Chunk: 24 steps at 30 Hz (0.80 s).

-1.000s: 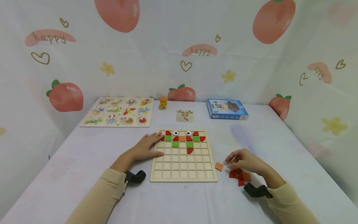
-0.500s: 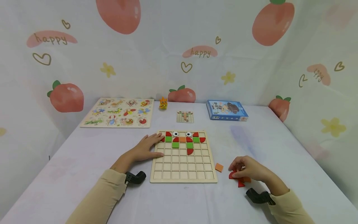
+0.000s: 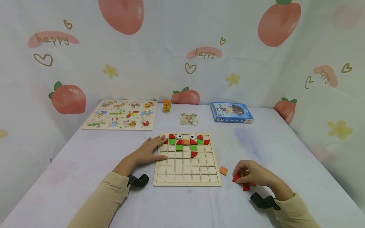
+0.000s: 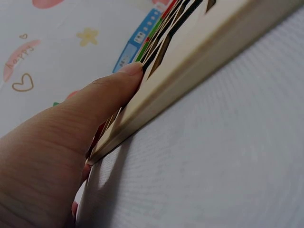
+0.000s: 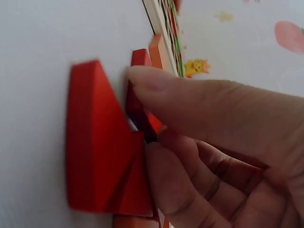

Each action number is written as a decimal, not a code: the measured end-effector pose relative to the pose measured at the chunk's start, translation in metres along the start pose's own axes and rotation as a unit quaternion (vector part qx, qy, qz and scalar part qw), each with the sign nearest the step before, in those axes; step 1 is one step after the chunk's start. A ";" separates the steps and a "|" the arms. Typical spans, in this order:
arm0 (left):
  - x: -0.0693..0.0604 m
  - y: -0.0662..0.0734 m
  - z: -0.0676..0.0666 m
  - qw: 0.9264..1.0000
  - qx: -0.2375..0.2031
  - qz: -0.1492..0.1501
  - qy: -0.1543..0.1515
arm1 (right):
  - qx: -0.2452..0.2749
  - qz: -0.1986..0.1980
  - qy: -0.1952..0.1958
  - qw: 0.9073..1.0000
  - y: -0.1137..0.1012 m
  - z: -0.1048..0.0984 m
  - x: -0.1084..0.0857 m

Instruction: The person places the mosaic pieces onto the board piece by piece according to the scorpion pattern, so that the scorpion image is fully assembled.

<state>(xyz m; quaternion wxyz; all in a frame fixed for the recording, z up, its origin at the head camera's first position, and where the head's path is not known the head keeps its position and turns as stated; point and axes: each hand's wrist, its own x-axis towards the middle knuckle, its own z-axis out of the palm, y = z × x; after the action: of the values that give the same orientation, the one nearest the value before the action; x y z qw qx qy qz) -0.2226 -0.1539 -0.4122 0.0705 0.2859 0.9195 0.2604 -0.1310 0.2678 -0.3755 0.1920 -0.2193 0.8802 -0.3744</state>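
My left hand [image 3: 146, 151] rests with spread fingers on the left edge of the wooden grid board [image 3: 182, 183]; the left wrist view has its thumb [image 4: 109, 92] on the rim. Red, green and orange pieces and two eye discs fill some upper cells, among them a green square [image 3: 179, 148]. To the right of the board, my right hand [image 3: 252, 172] pinches a red piece [image 3: 236, 178] between thumb and fingers. In the right wrist view another red piece [image 5: 102, 147] lies close by the fingertips, and an orange piece shows partly under the hand.
A loose orange square [image 3: 223, 170] lies by the board's right edge. Farther back are an insect picture board [image 3: 119, 114], a small orange figure [image 3: 166, 105], a pattern card [image 3: 188, 119] and a blue box [image 3: 232, 112].
My right hand has moved slightly right and down onto the red pieces, its fingers closing on one of them. The left hand stays on the board's edge.
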 end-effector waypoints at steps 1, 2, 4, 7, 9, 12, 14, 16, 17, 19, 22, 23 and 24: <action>0.000 0.000 0.000 1.000 0.000 0.000 0.000 | -0.001 0.000 0.000 1.000 -0.001 0.001 0.000; 0.000 0.000 0.000 1.000 0.000 0.000 0.000 | -0.001 0.001 0.001 1.000 -0.001 0.001 0.000; 0.000 0.000 0.000 1.000 0.001 0.000 0.000 | -0.005 0.005 0.002 1.000 -0.002 0.002 0.001; 0.000 0.000 0.001 1.000 0.001 0.000 0.000 | -0.010 0.007 0.001 1.000 -0.002 0.002 0.002; 0.000 0.000 0.000 1.000 0.001 0.000 0.000 | -0.015 0.002 0.000 1.000 -0.002 0.002 0.003; 0.000 0.000 0.000 1.000 0.000 0.000 0.000 | -0.023 -0.005 -0.001 1.000 -0.002 0.002 0.004; 0.000 -0.001 0.000 1.000 -0.001 0.000 0.001 | -0.028 -0.013 -0.003 1.000 -0.002 0.002 0.005; 0.000 -0.001 0.001 1.000 -0.001 -0.002 0.000 | -0.034 -0.011 -0.007 0.999 -0.002 0.002 0.006; 0.000 -0.001 0.001 1.000 0.000 -0.003 0.000 | -0.035 -0.009 -0.010 0.999 -0.002 0.002 0.008; 0.000 -0.001 0.001 1.000 -0.001 -0.005 -0.001 | -0.035 -0.006 -0.018 0.999 -0.003 0.002 0.010; 0.000 0.000 0.000 1.000 -0.001 -0.006 -0.002 | -0.031 -0.004 -0.028 0.999 -0.005 -0.001 0.014; 0.000 0.000 0.000 1.000 -0.001 -0.006 -0.001 | -0.031 -0.007 -0.031 0.999 -0.006 -0.002 0.015; -0.001 0.001 0.000 1.000 -0.001 -0.005 -0.001 | -0.033 -0.011 -0.031 0.999 -0.007 -0.003 0.017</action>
<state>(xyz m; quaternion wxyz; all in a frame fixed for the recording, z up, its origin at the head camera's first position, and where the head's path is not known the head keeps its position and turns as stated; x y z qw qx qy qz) -0.2219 -0.1538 -0.4117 0.0733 0.2811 0.9206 0.2611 -0.1448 0.2561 -0.3711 0.2081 -0.2471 0.8831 -0.3403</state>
